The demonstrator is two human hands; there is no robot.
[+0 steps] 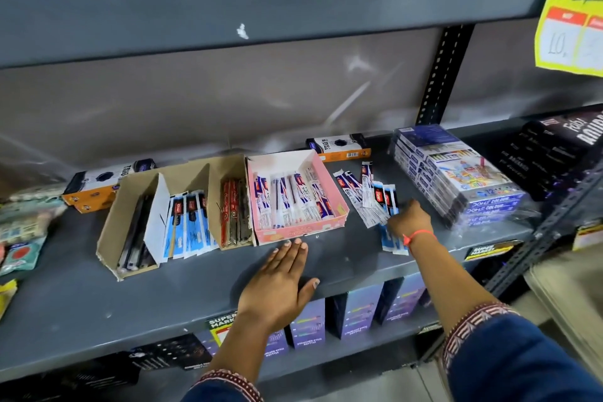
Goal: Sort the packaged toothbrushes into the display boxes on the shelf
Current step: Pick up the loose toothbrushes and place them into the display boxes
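Note:
A pink display box point(301, 232) on the grey shelf point(182, 284) holds white-and-blue packaged toothbrushes. To its left stands a brown cardboard box point(112, 228) with dividers, holding dark, blue and red packs. Loose toothbrush packs point(362, 192) lie fanned out to the right of the pink box. My right hand point(409, 219) rests on that loose pile, fingers curled onto blue-and-black packs point(386, 197). My left hand point(277, 284) lies flat and open on the shelf just in front of the pink box, fingertips almost touching its front wall.
A wrapped stack of colour-pencil boxes point(456, 179) stands right of the loose packs. Orange-and-black boxes point(339, 148) lie at the back. Green packets point(23, 232) sit at far left. A yellow price sign point(574, 10) hangs top right.

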